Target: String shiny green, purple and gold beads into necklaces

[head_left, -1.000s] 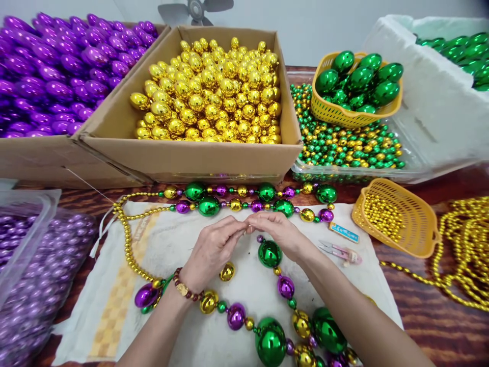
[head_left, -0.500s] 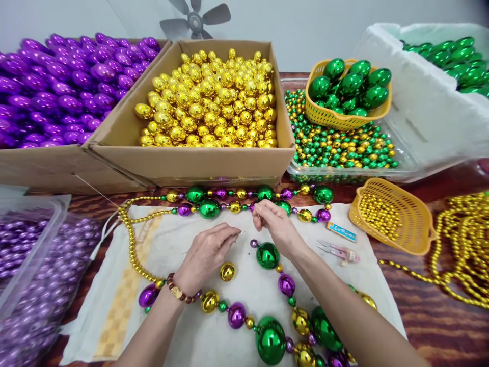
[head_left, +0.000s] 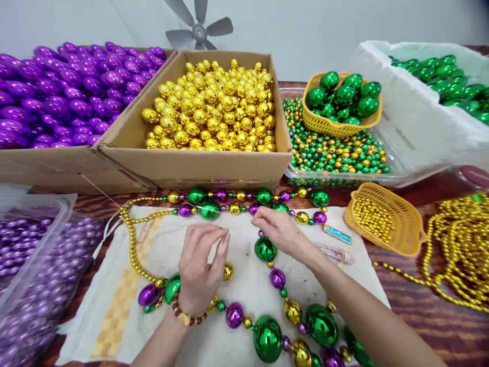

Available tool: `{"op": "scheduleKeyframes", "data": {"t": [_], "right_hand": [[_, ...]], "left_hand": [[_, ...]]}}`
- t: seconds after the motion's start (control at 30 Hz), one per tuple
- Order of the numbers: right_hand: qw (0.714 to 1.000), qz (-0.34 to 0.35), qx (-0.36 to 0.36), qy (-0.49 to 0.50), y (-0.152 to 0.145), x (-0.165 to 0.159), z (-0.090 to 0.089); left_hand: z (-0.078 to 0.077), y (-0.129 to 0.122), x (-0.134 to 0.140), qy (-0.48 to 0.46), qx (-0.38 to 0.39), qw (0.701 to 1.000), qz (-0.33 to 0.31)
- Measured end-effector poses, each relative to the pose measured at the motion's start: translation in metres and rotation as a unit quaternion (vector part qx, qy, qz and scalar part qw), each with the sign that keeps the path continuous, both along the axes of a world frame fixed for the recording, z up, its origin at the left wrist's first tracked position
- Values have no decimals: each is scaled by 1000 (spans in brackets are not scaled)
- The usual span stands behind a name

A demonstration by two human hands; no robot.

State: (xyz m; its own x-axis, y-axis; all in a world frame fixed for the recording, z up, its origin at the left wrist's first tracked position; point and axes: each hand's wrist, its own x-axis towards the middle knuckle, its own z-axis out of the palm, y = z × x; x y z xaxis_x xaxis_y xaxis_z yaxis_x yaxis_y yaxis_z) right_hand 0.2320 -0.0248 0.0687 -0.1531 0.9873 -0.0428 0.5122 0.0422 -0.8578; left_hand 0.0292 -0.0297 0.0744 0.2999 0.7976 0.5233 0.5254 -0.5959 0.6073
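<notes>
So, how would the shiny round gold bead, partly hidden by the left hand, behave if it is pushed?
The shiny round gold bead would probably roll, because its visible side is curved. Its glossy surface may make it slippery.

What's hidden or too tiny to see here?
In the head view:
Thin pale line at the bare right hand: too fine to identify.
Shiny purple, gold and green bead strand: partly behind the bare left hand.
White foam box: cut off by right edge.
Markings on flat blue rectangle: too small.

From the head, I'm facing forward and down, viewing left hand (head_left: 200, 265) and right hand (head_left: 280, 232) closely, below frame centre.
</notes>
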Motion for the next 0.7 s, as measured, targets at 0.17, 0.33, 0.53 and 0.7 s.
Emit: {"op": "scheduleKeyframes", "data": {"t": [0.17,0.33,0.53,0.7], "right_hand": [[964,4,-96,249,-7,-1,5],[976,3,-72,203,-15,4,20],[994,-22,7,103,-19,-5,31],[986,-38,-34,159,-13,-27,26]], "left_hand": [[-11,-31,30,-75,-274,959,-24],[-3,-28,56,-85,-320,940,-80],[-11,-25,57,-125,-349,926,-76],[-24,-12,43,-167,-375,908,-86]]}}
